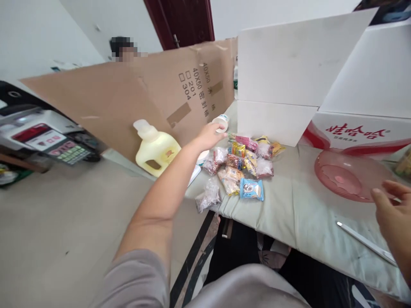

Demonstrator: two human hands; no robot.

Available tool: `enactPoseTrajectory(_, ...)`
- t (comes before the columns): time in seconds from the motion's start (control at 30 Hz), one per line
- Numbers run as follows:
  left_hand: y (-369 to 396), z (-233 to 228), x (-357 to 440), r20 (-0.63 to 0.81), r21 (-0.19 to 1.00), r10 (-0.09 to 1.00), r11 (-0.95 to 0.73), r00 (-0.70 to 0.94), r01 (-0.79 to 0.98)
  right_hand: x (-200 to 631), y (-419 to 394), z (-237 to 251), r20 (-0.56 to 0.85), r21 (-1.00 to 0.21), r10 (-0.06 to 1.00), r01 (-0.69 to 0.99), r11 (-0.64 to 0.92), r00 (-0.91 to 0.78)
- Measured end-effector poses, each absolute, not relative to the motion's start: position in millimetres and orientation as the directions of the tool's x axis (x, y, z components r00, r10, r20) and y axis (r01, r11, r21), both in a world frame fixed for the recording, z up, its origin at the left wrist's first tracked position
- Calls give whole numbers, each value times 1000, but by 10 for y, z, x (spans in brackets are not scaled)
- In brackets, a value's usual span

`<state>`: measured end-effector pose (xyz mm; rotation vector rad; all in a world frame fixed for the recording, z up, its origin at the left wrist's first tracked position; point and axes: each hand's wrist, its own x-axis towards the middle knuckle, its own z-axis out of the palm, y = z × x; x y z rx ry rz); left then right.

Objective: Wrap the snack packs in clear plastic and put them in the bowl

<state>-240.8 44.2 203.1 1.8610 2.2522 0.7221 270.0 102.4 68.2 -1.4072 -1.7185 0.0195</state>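
My left hand [210, 136] reaches out to a white paper cup [221, 122] lying against the cardboard. Its fingers are closed at the cup's rim. A second white cup [202, 159] is partly hidden behind my left forearm. On the right, my right hand [392, 207] holds nothing, its thumb and fingers apart, close to a pink see-through plastic bowl [340, 182]. Metal tweezers [364, 241] lie on the cloth beside that hand. Between the hands is a pile of small snack packets [234, 161], with a blue biscuit packet [251, 189] at its near edge.
A yellow liquid jug [156, 149] stands left of my forearm. Brown cardboard [154, 85] and white boxes [276, 72] wall off the table's back. The green cloth's front edge [257, 222] runs above my lap. A person's head [123, 48] shows behind the cardboard.
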Motion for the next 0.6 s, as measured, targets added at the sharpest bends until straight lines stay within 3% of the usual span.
enactPoseTrajectory(0.03,155,2049,-2469,232,437,943,118,-239,892,2478,828,719,591,-529,806,753,391,-4)
enactPoseTrajectory(0.1,-444,1962,-2521,316,458,896,144,-312,877,1947,397,779,641,-470,724,614,634,-256)
enactPoseTrajectory(0.17,-989,1684,-2477,349,460,826,260,-442,849,1392,-32,793,624,-435,548,334,836,-558)
enactPoseTrajectory(0.23,-1376,1254,-2350,261,467,809,371,-526,802,906,-384,746,553,-396,301,73,915,-777)
enactPoseTrajectory(0.27,-1489,1018,-2266,198,478,836,373,-512,795,699,-511,704,510,-346,171,-19,938,-843)
enactPoseTrajectory(0.33,-1555,593,-2084,137,498,887,323,-440,805,345,-646,610,449,-285,37,-103,953,-893)
enactPoseTrajectory(0.4,-1456,313,-1938,215,494,882,272,-419,826,35,-636,526,419,-258,62,-54,965,-906)
enactPoseTrajectory(0.5,-1218,159,-1908,304,548,871,171,-386,819,-389,-451,409,369,-266,237,142,953,-899)
enactPoseTrajectory(0.6,-1168,78,-2060,362,691,855,20,-370,723,-667,-241,247,317,-234,187,114,966,-930)
